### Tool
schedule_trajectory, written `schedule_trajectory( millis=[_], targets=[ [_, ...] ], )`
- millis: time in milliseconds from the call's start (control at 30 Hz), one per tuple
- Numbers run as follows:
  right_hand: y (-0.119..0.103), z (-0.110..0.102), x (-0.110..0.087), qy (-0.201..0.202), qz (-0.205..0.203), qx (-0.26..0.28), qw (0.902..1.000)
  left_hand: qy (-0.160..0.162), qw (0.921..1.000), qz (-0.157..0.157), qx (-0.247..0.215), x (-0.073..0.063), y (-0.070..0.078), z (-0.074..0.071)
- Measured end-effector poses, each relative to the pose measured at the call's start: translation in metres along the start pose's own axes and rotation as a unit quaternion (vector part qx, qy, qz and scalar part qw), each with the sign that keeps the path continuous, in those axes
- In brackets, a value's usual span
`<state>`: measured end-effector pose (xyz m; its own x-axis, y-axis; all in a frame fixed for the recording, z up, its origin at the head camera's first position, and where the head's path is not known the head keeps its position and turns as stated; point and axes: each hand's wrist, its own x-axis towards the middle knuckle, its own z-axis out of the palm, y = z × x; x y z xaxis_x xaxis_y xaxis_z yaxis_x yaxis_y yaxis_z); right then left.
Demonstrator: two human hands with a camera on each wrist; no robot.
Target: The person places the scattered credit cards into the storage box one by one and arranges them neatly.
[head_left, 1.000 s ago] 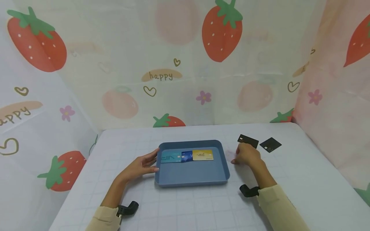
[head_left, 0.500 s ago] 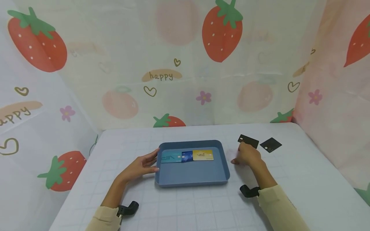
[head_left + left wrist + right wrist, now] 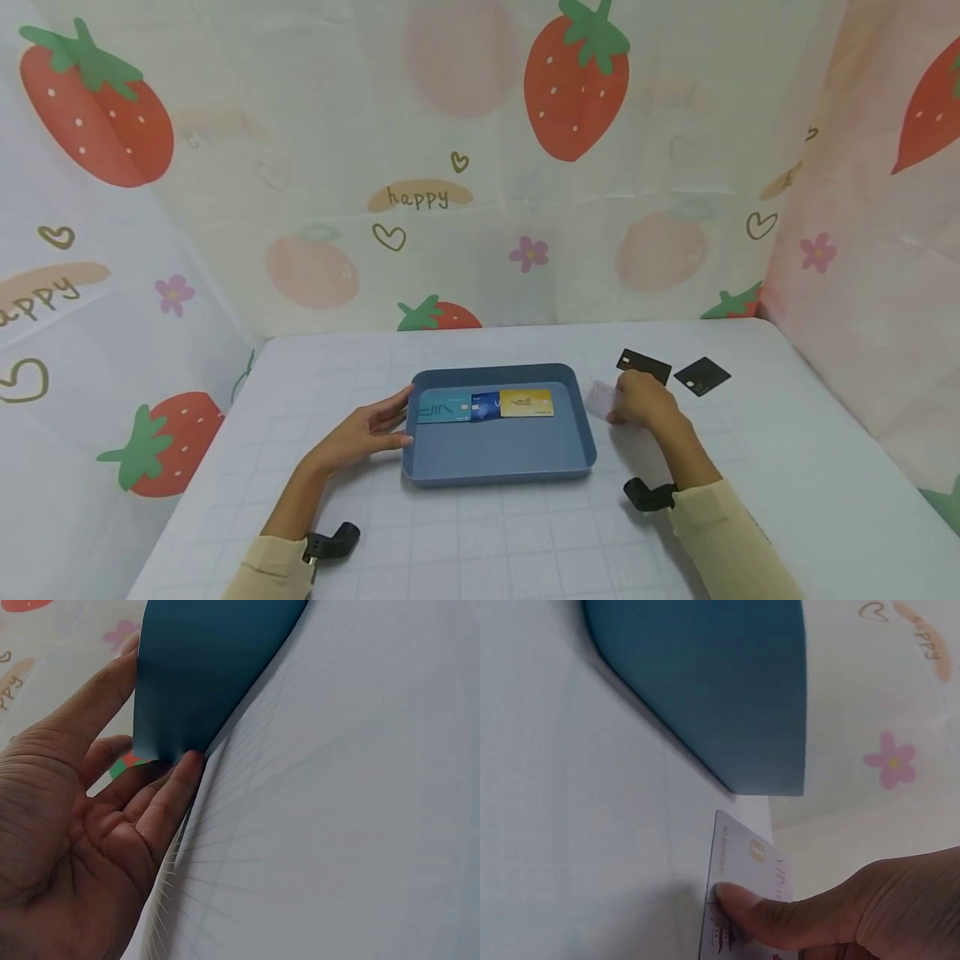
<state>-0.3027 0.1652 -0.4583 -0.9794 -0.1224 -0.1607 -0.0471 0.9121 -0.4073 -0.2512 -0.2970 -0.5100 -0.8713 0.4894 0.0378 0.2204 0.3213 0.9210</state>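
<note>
A blue tray (image 3: 480, 454) holds a teal card (image 3: 442, 408), a dark blue card (image 3: 487, 406) and a yellow card (image 3: 527, 403) in an overlapping row along its back. Against the tray's left side rests my left hand (image 3: 367, 432), its fingers fairly straight and touching the outer wall; the left wrist view shows a fingertip at the tray's lower edge. My right hand (image 3: 643, 402), just right of the tray, pinches a pale bank card (image 3: 600, 400). In the right wrist view, the thumb presses that card's (image 3: 739, 859) printed face, which bears a gold chip; the other fingers are mostly hidden.
Two black cards lie on the white table (image 3: 480, 542) beyond my right hand: one (image 3: 647, 363) partly covered by it, another (image 3: 702, 377) turned like a diamond farther right. A strawberry-print cloth (image 3: 480, 250) hangs behind the table and along both sides.
The pale card, barely visible against the table earlier, is now tilted up and pinched in my right hand. The right thumb has drawn in towards the fingers. My left hand and the tray are unmoved.
</note>
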Motion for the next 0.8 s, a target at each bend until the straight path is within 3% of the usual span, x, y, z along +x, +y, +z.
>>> schedule_trajectory(
  millis=[333, 800],
  targets=[
    [0.004, -0.008, -0.004, -0.007, -0.048, 0.013, 0.9987, 0.000, 1.0000, -0.003, 0.000, 0.000, 0.001, 0.000],
    [-0.004, -0.026, -0.012, 0.041, -0.071, 0.046, 0.9956, -0.001, 1.0000, -0.007, -0.005, 0.000, 0.001, 0.001]
  ],
)
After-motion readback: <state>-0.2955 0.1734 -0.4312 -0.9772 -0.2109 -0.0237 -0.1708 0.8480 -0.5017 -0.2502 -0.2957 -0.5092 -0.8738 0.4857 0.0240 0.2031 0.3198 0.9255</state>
